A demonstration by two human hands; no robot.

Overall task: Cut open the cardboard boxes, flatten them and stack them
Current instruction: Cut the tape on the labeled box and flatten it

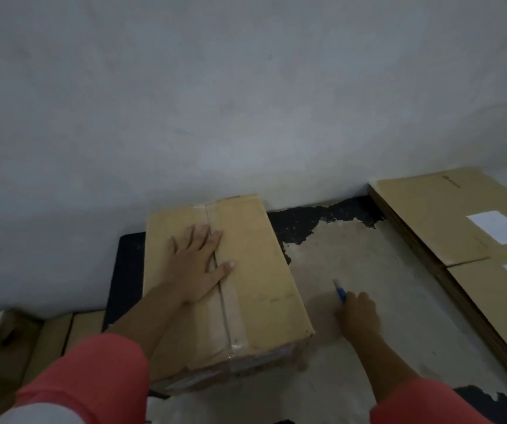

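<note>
Head view: the sealed cardboard box (pixel 258 270) sits on the floor (pixel 353 249) near the wall. Its long axis runs away from the person, leaning slightly left at the far end, and the taped seam (pixel 230 316) follows that axis. The left hand (pixel 195 264) presses flat on the lid, fingers straight and spread. The right hand (pixel 357 316) is curled round a blue cutter (pixel 340 291) just right of the box, its tip pointing away. The seam lies to that hand's left, so the cut likely starts with a leftward reach. A flattened stack (pixel 429 221) lies far right.
</note>
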